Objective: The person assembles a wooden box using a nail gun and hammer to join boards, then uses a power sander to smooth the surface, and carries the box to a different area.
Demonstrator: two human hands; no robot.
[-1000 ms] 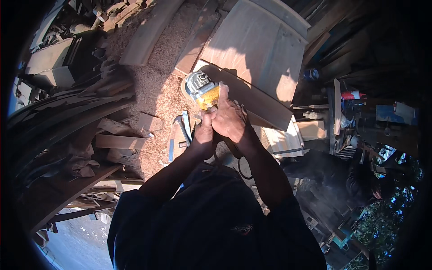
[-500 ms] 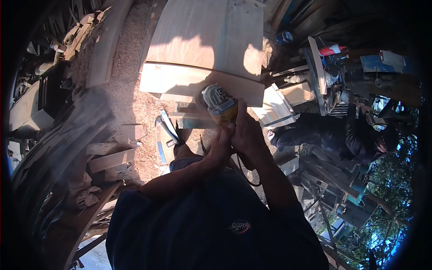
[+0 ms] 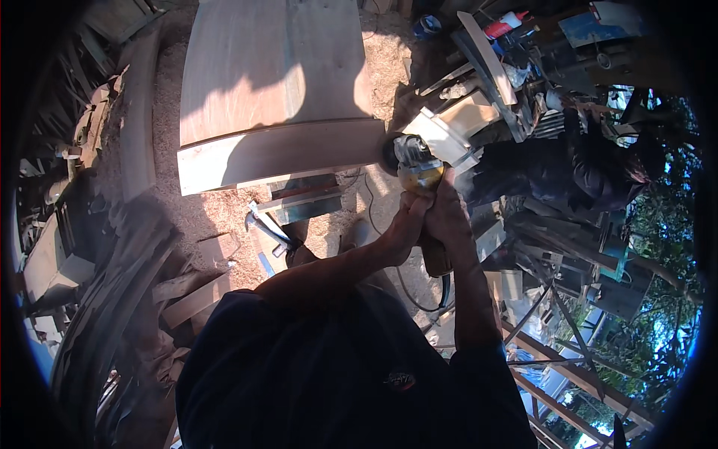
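Both of my hands are wrapped round a yellow and silver angle grinder (image 3: 420, 173). My left hand (image 3: 407, 223) grips it near the head, and my right hand (image 3: 447, 213) holds the body just beside it. A dark round disc (image 3: 389, 153) sits on the grinder's head, at the right end of a wooden edge board (image 3: 288, 156); whether it touches the wood I cannot tell. This board runs along the near side of a wide wooden panel (image 3: 329, 78), partly in sun and partly in shadow. The grinder's cord (image 3: 411, 298) loops below my hands.
Sawdust covers the floor (image 3: 191, 176) left of the panel. Stacked planks (image 3: 112, 262) fill the left side. Another person (image 3: 538, 168) in dark clothes is at the right, near loose boards (image 3: 486, 56) and a red bottle (image 3: 505, 26). A dark wooden support (image 3: 307, 202) stands below the panel.
The grinder, in both hands, has moved rightward along the edge board to its right end. The view has shifted, so the panel now appears farther left.
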